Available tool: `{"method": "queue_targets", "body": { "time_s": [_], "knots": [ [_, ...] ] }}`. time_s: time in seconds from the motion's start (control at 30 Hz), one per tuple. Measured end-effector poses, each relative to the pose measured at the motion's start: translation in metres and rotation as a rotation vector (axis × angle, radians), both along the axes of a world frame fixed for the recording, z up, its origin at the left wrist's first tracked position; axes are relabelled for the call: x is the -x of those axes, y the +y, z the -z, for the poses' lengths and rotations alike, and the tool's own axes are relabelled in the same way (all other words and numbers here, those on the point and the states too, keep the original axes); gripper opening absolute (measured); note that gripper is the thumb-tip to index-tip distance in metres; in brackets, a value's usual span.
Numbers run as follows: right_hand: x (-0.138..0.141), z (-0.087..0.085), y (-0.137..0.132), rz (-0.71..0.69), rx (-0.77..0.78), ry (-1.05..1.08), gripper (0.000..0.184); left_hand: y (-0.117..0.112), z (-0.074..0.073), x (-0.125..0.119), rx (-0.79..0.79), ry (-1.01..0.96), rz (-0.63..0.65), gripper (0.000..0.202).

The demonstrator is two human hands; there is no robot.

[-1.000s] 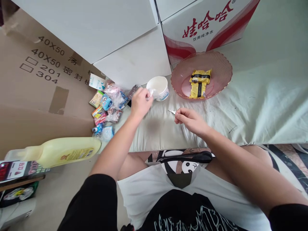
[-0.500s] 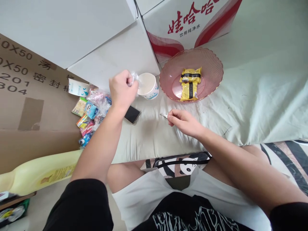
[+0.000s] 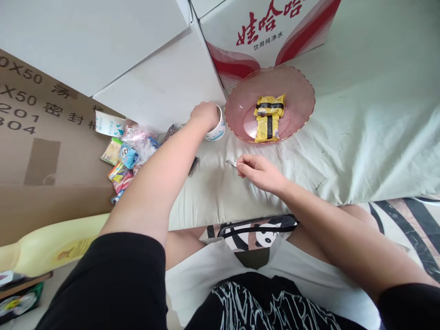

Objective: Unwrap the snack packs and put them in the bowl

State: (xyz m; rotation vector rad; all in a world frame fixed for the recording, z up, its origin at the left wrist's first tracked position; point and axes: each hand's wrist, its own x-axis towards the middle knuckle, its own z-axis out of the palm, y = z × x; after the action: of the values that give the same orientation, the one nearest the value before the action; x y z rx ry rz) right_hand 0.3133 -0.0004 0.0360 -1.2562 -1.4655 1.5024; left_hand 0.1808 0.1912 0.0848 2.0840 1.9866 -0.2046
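Note:
My left hand [image 3: 205, 114] is closed and sits over the mouth of a white paper cup [image 3: 217, 132] on the pale sheet; what it holds is hidden. My right hand [image 3: 258, 170] rests on the sheet nearer to me, fingers pinched on a small metal piece [image 3: 231, 162] whose tip pokes out to the left. Just right of the cup stands a pink ribbed bowl [image 3: 302, 96] holding yellow snack packets [image 3: 268, 117].
A pile of small wrapped snacks [image 3: 129, 153] lies left of my forearm by a brown carton [image 3: 41, 137]. A dark phone [image 3: 194, 163] peeks out under my arm. White boxes [image 3: 165, 78] and a red-and-white carton [image 3: 268, 32] stand behind. A yellow bottle [image 3: 44, 245] lies at lower left.
My left hand carried a crumpled clear wrapper from beside the cup up and onto the cup's mouth; the wrapper no longer shows. My right hand stayed put.

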Motion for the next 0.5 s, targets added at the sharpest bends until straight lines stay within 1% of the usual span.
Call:
{"method": "queue_targets", "body": {
  "time_s": [0.07, 0.13, 0.17, 0.2, 0.23, 0.27, 0.3, 0.33, 0.4, 0.43, 0.47, 0.5],
  "knots": [
    [-0.001, -0.001, 0.0, -0.006, -0.006, 0.001, 0.017, -0.005, 0.001, -0.004, 0.119, -0.07, 0.014, 0.014],
    [-0.002, -0.003, -0.001, -0.01, -0.014, -0.002, 0.017, -0.008, -0.003, -0.001, 0.203, -0.158, -0.001, 0.011],
    [-0.002, -0.004, -0.001, -0.009, -0.017, -0.005, 0.017, -0.007, -0.008, 0.005, 0.209, -0.226, -0.027, 0.009],
    [-0.003, -0.004, -0.002, -0.005, -0.021, -0.01, 0.018, -0.005, -0.014, 0.014, 0.181, -0.307, -0.054, 0.008],
    [-0.003, -0.005, -0.002, 0.004, -0.026, -0.014, 0.019, -0.002, -0.021, 0.026, 0.109, -0.387, -0.089, 0.009],
    [-0.004, -0.005, -0.002, 0.015, -0.032, -0.02, 0.02, 0.002, -0.029, 0.042, 0.012, -0.454, -0.104, 0.011],
    [-0.004, -0.004, -0.002, 0.029, -0.042, -0.03, 0.021, 0.006, -0.036, 0.06, -0.138, -0.492, -0.099, 0.013],
    [-0.004, -0.004, -0.003, 0.045, -0.057, -0.05, 0.022, 0.009, -0.042, 0.081, -0.289, -0.478, -0.115, 0.015],
    [-0.003, -0.002, -0.004, 0.086, -0.109, -0.139, 0.022, 0.009, -0.05, 0.127, -0.477, -0.403, -0.143, 0.016],
    [-0.002, -0.001, -0.005, 0.109, -0.149, -0.216, 0.02, 0.006, -0.051, 0.15, -0.506, -0.322, -0.177, 0.014],
    [-0.001, 0.0, -0.006, 0.129, -0.198, -0.312, 0.018, 0.0, -0.05, 0.17, -0.477, -0.233, -0.228, 0.011],
    [0.0, 0.001, -0.008, 0.139, -0.253, -0.42, 0.015, -0.007, -0.046, 0.188, -0.399, -0.185, -0.235, 0.014]
  ]
}}
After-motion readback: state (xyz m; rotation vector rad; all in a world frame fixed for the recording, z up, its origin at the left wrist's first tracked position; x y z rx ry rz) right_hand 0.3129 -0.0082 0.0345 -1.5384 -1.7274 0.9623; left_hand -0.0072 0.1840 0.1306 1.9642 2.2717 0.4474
